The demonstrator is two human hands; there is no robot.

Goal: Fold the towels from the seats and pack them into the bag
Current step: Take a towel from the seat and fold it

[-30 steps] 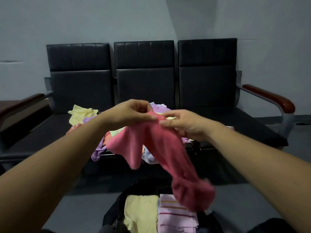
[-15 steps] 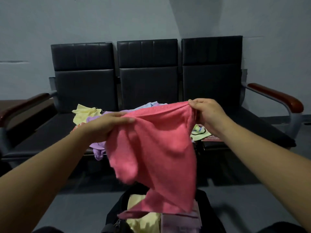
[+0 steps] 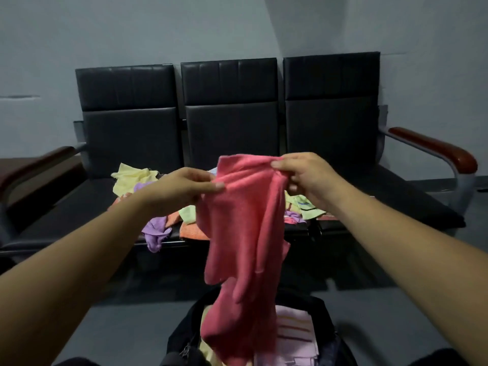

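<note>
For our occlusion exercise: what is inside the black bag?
A folded pink striped towel and a yellow towel show in the bag; the hanging red towel hides the rest.

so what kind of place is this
Probably a waiting area: a row of three linked black seats with a wooden armrest at the end, set against a bare grey wall.

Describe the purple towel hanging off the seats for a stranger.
Look at the row of three black seats against the grey wall. A heap of towels lies on the cushions. The purple towel droops over the front edge at the heap's left; other purple pieces lie further back.
</note>
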